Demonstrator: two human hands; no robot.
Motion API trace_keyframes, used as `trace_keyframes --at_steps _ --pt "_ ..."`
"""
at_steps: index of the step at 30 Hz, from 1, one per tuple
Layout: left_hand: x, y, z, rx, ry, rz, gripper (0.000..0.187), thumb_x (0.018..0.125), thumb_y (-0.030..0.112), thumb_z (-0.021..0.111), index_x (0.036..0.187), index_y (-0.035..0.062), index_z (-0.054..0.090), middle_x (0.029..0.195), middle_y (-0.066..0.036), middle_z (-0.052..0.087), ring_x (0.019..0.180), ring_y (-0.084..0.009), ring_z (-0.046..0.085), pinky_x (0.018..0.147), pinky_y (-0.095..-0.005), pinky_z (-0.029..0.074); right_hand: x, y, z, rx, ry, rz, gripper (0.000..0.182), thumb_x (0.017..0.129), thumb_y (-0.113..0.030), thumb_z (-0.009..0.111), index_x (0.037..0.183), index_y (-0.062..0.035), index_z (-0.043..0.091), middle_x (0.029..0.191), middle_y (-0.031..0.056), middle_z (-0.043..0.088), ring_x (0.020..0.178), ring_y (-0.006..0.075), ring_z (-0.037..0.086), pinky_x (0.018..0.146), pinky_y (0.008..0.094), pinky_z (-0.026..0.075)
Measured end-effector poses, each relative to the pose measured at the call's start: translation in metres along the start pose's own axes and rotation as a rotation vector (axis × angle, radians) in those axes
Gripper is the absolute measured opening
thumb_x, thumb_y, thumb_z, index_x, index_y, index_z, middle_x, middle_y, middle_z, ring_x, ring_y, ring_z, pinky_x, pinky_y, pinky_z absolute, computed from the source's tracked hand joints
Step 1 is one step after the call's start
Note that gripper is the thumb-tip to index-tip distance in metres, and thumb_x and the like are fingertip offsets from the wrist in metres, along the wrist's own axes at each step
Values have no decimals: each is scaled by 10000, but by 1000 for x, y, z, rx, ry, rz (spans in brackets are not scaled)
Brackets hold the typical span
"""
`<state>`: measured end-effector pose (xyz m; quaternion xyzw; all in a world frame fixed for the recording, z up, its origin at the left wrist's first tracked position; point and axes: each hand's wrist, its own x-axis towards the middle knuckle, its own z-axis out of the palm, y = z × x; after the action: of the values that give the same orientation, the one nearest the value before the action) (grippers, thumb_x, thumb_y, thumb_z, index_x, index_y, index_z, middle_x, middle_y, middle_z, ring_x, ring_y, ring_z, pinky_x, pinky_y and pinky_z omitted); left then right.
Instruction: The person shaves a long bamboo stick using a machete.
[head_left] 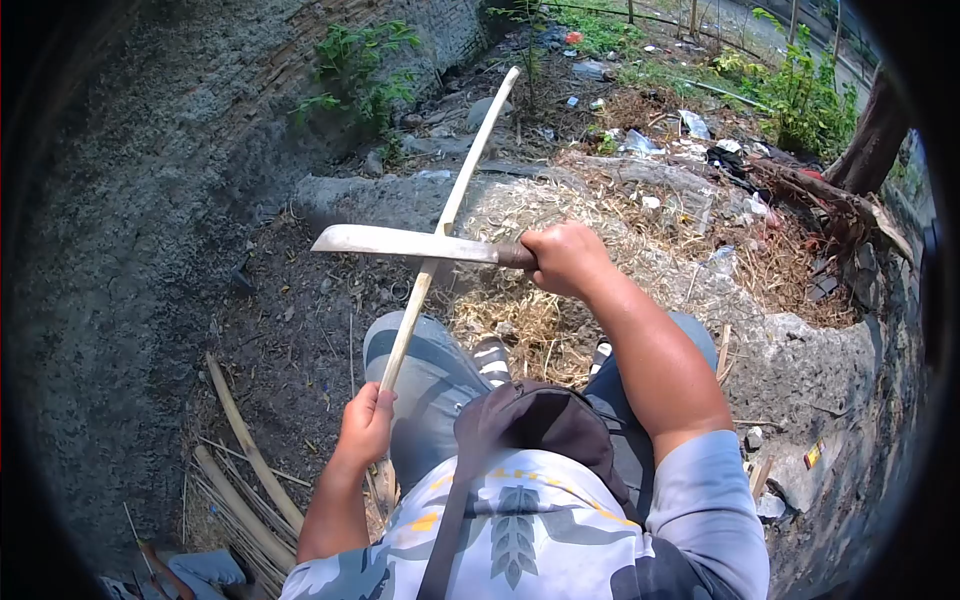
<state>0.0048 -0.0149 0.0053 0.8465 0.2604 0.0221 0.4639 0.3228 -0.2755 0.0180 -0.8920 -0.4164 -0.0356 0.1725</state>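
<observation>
A: What are our hands on?

B: Our left hand [365, 425], lower centre of the frame, is clenched round the near end of a long pale stick [450, 215] that slants toward the upper centre. Our right hand [565, 258] is wrapped tight on the handle of a big knife [405, 243].

A: And the blade?

B: It lies flat across the stick mid-frame, touching it, above a heap of shavings [530, 320].

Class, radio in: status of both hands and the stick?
Left hand grips bamboo strip. Right hand holds machete, blade across strip. Nothing obstructing.
</observation>
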Motion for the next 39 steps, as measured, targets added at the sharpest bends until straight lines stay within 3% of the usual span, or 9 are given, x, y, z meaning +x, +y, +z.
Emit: trace_keyframes --at_steps 7,9,11,13,21,26,29,32,39 --pt "-4 12 3 -52 -32 -24 251 1102 252 536 1052 31 645 746 29 567 656 -61 488 581 -276 426 4 -18 19 -84 125 -334 71 786 -219 707 837 -177 683 715 44 713 756 266 729 807 379 508" --pt "-14 -1 -3 -84 -41 -43 249 1103 248 536 1046 32 644 745 33 562 654 -56 481 579 -270 420 13 19 28 -48 152 -78 103 804 -206 700 886 -144 698 786 91 737 826 300 741 818 436 534" --pt "-21 -21 -13 -129 -46 -32 245 1104 245 537 1038 34 642 745 39 555 650 -49 471 575 -263 411 21 34 17 165 110 442 176 825 -214 685 951 -93 708 915 162 756 929 351 738 851 497 555" --pt "-31 -33 -16 -85 -48 -22 238 1106 242 535 1031 40 633 744 47 545 643 -44 459 569 -256 398 21 55 15 256 106 631 252 841 -239 673 1017 -63 714 1031 208 751 1005 385 722 882 519 560" --pt "-18 -12 -7 -252 -19 -72 222 1117 262 519 1058 65 602 720 61 505 598 -32 422 533 -238 367 14 14 23 180 28 218 225 854 -271 692 1025 -124 694 942 173 750 950 400 727 879 521 569" --pt "-15 -9 2 -320 -49 -88 227 1113 263 524 1058 58 605 710 59 504 599 -24 420 530 -236 355 8 -21 28 -11 38 -251 152 746 -209 753 864 -153 676 767 69 724 792 310 725 828 400 540" --pt "-24 -17 -4 -168 -50 -17 222 1109 253 527 1055 53 609 704 53 512 583 -27 422 519 -235 347 11 4 9 -66 44 -195 153 738 -187 750 873 -143 693 803 88 734 826 322 730 842 436 554" --pt "-22 -1 -6 -66 -38 27 215 1102 243 530 1056 49 609 695 54 513 562 -34 425 506 -234 344 12 15 6 31 -33 80 184 760 -175 723 940 -136 721 908 122 752 917 339 735 865 479 572" --pt "-15 -3 5 -145 -41 -63 229 1095 226 537 1050 22 632 696 34 545 620 -49 467 546 -273 395 3 -14 14 66 -49 -90 153 767 -210 730 906 -148 712 874 124 750 852 334 742 857 466 568"
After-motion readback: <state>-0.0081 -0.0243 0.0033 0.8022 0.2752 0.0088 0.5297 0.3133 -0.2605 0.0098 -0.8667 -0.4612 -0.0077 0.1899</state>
